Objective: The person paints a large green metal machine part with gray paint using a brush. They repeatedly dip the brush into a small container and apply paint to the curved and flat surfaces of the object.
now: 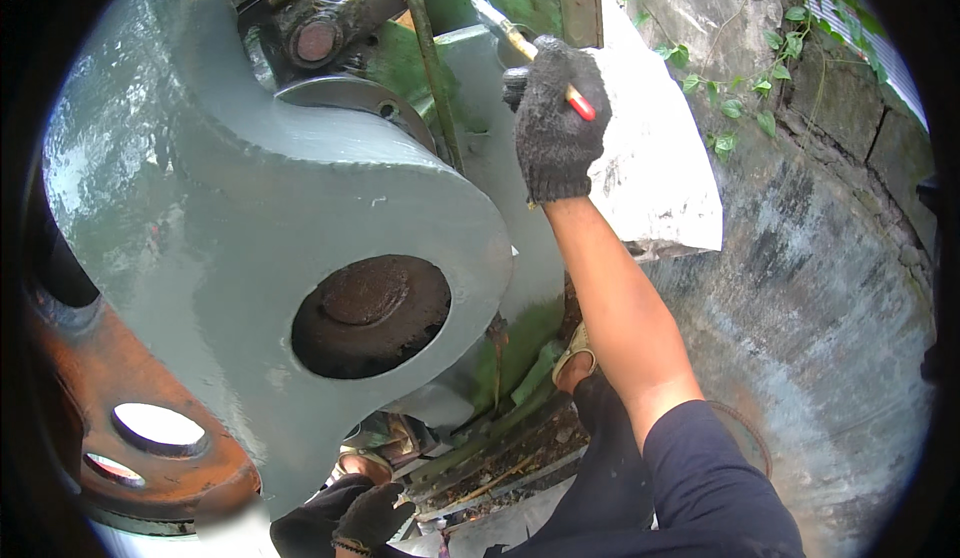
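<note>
My right hand, in a black knitted glove, is closed round the handle of a paintbrush. The brush's pale bristles point up and left, and its red handle end sticks out by the wrist. Below and left spreads a large metal machine part coated in glossy grey paint. Its round opening shows a rusty brown hub. Low in the view, by my leg, hangs my left hand, also black-gloved; its fingers are apart and it holds nothing visible.
A white sheet lies behind my right wrist. Beyond it rises a stained concrete wall with a green vine. An orange-brown rusty part with oval holes is at lower left. A greasy pivot joint and bent rod stand at the top.
</note>
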Motion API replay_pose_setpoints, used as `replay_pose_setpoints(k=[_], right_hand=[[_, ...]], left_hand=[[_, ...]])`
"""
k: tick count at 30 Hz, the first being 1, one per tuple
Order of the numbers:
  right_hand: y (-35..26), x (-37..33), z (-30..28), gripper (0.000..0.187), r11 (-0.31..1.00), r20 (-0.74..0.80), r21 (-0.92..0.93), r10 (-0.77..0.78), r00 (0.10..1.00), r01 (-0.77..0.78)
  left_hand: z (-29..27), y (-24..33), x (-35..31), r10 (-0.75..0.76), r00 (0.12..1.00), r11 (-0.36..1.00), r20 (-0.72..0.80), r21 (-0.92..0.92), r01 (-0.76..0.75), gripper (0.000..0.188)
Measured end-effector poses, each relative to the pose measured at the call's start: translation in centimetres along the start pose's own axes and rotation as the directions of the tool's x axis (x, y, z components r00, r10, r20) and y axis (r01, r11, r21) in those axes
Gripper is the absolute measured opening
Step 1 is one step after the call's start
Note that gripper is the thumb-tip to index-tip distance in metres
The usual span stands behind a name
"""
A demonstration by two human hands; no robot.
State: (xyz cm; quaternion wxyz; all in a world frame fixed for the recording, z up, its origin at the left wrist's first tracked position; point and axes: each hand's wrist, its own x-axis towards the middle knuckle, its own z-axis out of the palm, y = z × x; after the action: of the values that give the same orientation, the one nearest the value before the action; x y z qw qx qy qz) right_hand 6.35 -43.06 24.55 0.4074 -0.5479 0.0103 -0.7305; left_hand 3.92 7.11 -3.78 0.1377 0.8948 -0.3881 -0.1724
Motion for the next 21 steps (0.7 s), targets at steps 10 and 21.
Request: replay_pose_setpoints(k=[10,21], right_hand=[[0.9,-3.9,-2.5,0.025,0.953,0.03,0.08,0.291,0.956,-0.292],[10.5,-6.8,-8.7,0.027,0.968,0.016,-0.06,0.246,0.969,-0.244]], left_hand=[[-1.3,1.3,-0.2,0.05,0.998,0.992,0.024,0.119,-0.052,0.045],[-1.2,2.0,0.7,0.125,0.99,0.97,0.07,0.203,-0.136,0.055]])
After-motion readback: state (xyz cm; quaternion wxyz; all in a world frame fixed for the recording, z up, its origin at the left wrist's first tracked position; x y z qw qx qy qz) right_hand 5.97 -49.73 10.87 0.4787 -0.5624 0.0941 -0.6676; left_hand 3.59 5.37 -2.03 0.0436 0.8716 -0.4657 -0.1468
